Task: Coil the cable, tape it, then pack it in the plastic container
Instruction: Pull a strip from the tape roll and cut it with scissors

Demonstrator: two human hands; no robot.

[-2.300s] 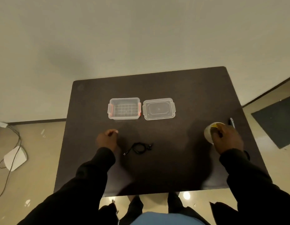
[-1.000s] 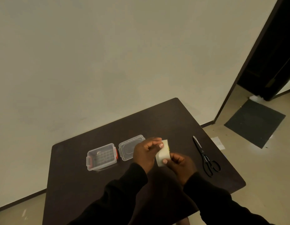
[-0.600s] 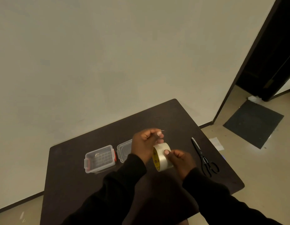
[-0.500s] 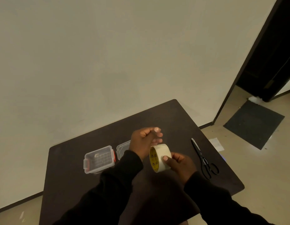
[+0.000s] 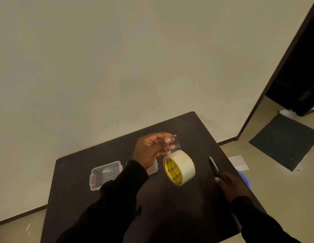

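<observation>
My left hand (image 5: 152, 149) is raised above the dark table (image 5: 196, 128) and pinches the free end of a clear strip of tape. The tape roll (image 5: 179, 167), clear with a yellow printed core, hangs tilted from that strip just right of the hand. My right hand (image 5: 231, 186) lies over the handles of the black scissors (image 5: 213, 165) near the table's right edge, and only the blades show. The clear plastic container (image 5: 105, 174) with red clips stands open at the left. Its lid (image 5: 154, 168) peeks out behind my left wrist. The cable is hidden.
The table's right edge runs close past the scissors. A blue round object (image 5: 245, 178) sits on the floor below that edge. A dark mat (image 5: 284, 141) and a scrap of paper (image 5: 238, 162) lie on the floor by a doorway.
My right hand has let go of the tape roll and moved right onto the scissors. The roll now hangs from the strip that my left hand pulled out.
</observation>
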